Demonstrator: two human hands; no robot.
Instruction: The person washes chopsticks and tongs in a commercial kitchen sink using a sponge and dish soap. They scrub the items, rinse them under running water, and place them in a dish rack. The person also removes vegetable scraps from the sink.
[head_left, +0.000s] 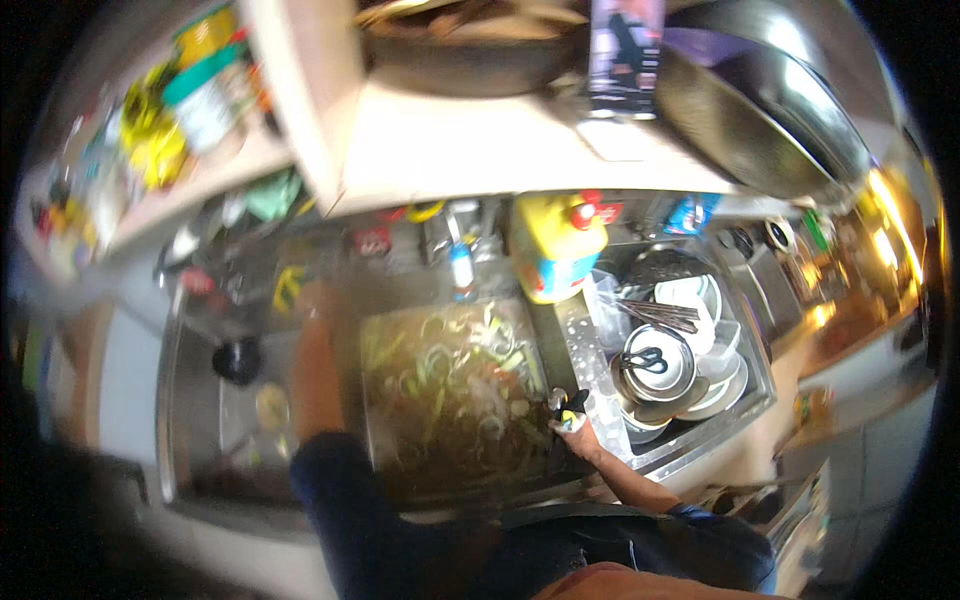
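Note:
A large rectangular vessel (450, 405) full of cloudy liquid with sliced green vegetables stands in the metal sink in front of me. My left hand (319, 300) reaches forward past its left side, blurred; its fingers and anything in them cannot be made out. At the vessel's right edge my right hand (576, 435) is closed around a small dark item (576, 405) with a whitish and yellow part, too small to name. A black round utensil (237, 361) lies in the sink's left part, near a pale round piece (272, 406).
On the right, a second basin (757, 375) holds stacked bowls, plates and chopsticks (660, 313). A yellow jug (559, 247) with a red cap stands behind the vessel, beside a small blue and white bottle (462, 271). Above hangs a pale shelf (465, 150) bearing pans.

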